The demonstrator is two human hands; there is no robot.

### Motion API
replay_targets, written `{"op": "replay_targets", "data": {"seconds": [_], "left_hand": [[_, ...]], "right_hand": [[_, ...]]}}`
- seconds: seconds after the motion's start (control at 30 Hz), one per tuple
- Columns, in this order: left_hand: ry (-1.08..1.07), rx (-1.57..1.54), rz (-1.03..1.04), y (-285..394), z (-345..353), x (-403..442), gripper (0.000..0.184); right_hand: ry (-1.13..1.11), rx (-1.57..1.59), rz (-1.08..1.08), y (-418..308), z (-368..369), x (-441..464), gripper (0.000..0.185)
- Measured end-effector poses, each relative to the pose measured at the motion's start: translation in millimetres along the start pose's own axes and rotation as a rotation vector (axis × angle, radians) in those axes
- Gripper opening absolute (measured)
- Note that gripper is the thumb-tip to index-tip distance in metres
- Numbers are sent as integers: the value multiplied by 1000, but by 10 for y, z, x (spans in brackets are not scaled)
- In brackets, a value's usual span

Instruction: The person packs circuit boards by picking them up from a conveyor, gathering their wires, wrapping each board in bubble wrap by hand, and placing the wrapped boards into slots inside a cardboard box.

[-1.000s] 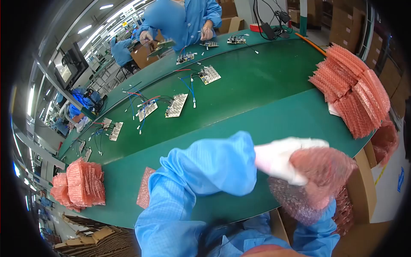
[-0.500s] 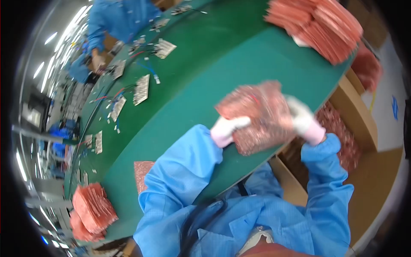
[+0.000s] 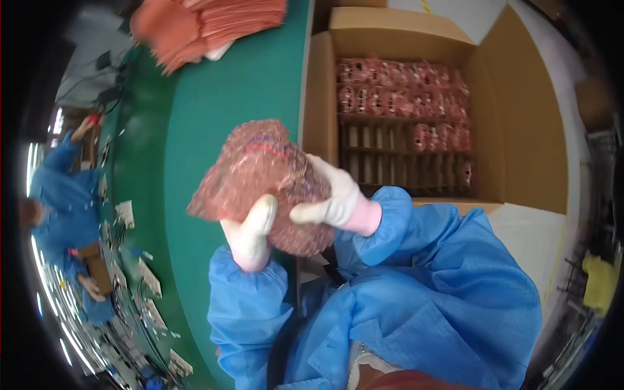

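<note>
Both my gloved hands hold a pink bubble-wrap bag (image 3: 260, 175) above the edge of the green table (image 3: 195, 130). My left hand (image 3: 250, 231) grips its lower edge, thumb pressed on the front. From the right side my right hand (image 3: 335, 198) closes round it, thumb also on the front. Red and dark wires show faintly through the bag's upper part; the rest of its content cannot be made out. Right of my hands stands an open cardboard box (image 3: 487, 130) with divider slots, several of them filled with pink bagged items (image 3: 390, 97).
A stack of pink bags (image 3: 208, 26) lies at the table's far end. Small boards with wires (image 3: 149, 276) are spread along the left conveyor strip. Across it, a co-worker in blue (image 3: 62, 188) handles things. The box's right flap (image 3: 520, 117) stands folded outward.
My view has turned right, bringing the divided box into full sight. The bag has turned in my hands, and both thumbs now press on its front.
</note>
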State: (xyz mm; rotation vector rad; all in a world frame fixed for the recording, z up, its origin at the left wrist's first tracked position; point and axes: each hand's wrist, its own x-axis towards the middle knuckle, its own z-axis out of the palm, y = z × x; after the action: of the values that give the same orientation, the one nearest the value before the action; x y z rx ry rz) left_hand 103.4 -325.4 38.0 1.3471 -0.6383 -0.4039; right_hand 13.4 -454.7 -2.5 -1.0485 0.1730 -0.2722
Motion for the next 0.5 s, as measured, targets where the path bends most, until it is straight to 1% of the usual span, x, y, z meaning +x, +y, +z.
{"op": "replay_targets", "data": {"seconds": [0.03, 0.07, 0.1, 0.13, 0.17, 0.2, 0.23, 0.27, 0.3, 0.33, 0.37, 0.4, 0.43, 0.5], "left_hand": [[-95, 120, 90, -122, -26, 170, 54], [-23, 17, 115, -180, -132, 432, 56], [56, -88, 142, -211, -328, 724, 57], [240, -38, 22, -51, -541, 997, 57], [347, 58, -24, 50, -909, 1229, 54], [421, 195, 46, 105, -1195, 1407, 50], [363, 346, 99, 54, -1780, 1566, 51], [431, 448, 100, -8, -2344, 1759, 53], [476, 532, 110, -4, -2938, 1916, 55], [572, 594, 46, 71, -3204, 1958, 60], [587, 594, -184, 159, -3607, 2031, 64], [594, 784, -173, 231, -3662, 1983, 66], [609, 977, -164, 309, -3693, 1923, 69], [676, 1000, -299, 492, -3318, 1666, 76]], "right_hand": [[67, -22, 13, -3, -224, -3, 80], [143, -350, -91, -12, -568, -7, 73], [248, -463, -133, -93, -925, -24, 72], [365, -484, -126, -222, -1276, -42, 70], [463, -622, -174, -189, -1738, -8, 68], [596, -782, -126, -225, -2137, 16, 67], [635, -925, 0, -23, -2795, 89, 66], [596, -1168, 160, 9, -3117, 128, 64], [650, -1181, 327, 331, -3551, 170, 60], [451, -813, 272, 258, -3343, 85, 56], [393, -854, 403, 440, -3366, 165, 53], [323, -899, 531, 623, -3386, 230, 52], [291, -1049, 410, 1321, -3998, 303, 45], [219, -1186, 584, 1855, -4532, 511, 36]]}}
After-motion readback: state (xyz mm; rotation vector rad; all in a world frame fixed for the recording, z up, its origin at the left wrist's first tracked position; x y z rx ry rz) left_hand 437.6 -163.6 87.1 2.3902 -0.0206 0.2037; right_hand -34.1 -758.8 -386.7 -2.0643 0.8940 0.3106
